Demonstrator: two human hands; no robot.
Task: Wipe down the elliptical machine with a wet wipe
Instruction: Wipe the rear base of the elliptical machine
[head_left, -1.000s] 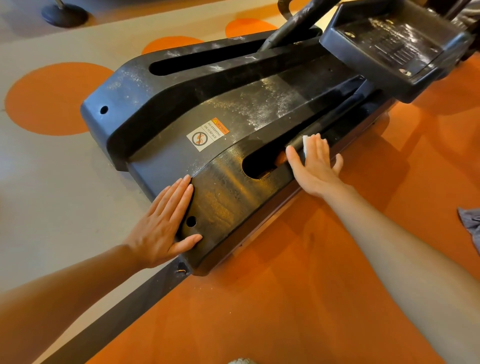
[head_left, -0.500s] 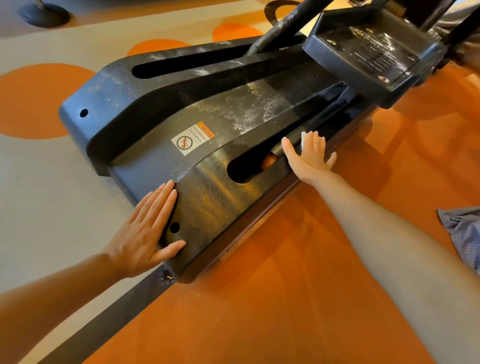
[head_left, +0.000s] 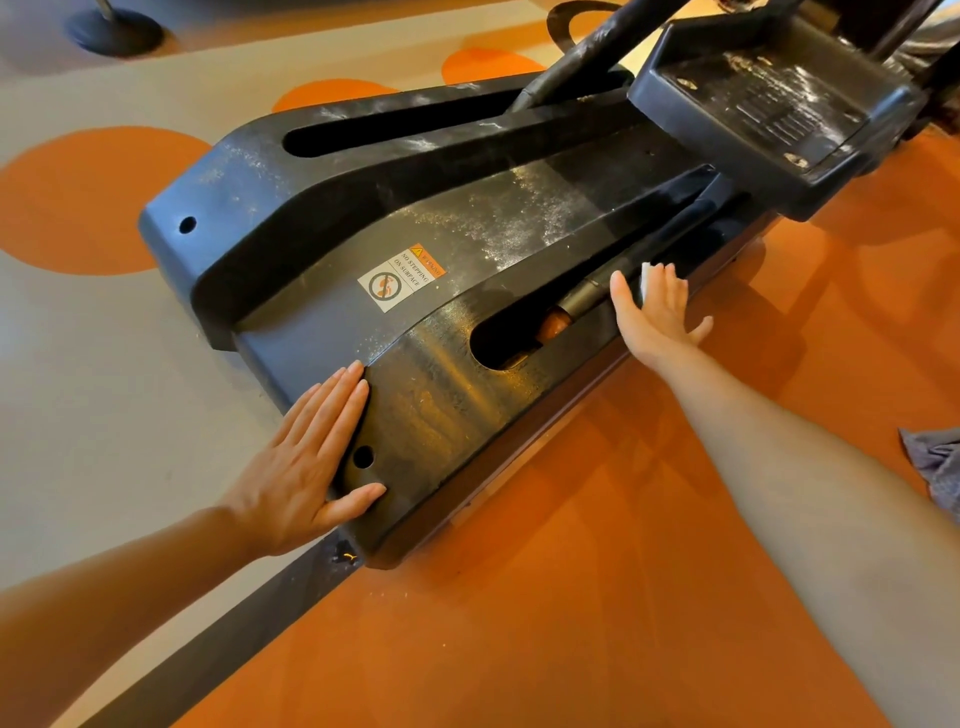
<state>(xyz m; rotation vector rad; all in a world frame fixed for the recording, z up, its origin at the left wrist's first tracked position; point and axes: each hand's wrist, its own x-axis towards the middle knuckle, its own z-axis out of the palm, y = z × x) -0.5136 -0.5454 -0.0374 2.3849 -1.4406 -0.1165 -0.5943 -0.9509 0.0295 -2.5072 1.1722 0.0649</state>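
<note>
Dusty black elliptical machine (head_left: 467, 218)

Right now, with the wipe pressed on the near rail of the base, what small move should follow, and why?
Probably slide the right hand and its wet wipe further along the rail toward the pedal. The elliptical base looks shiny near the left hand, which lies flat on its end, while dust shows ahead.
</note>
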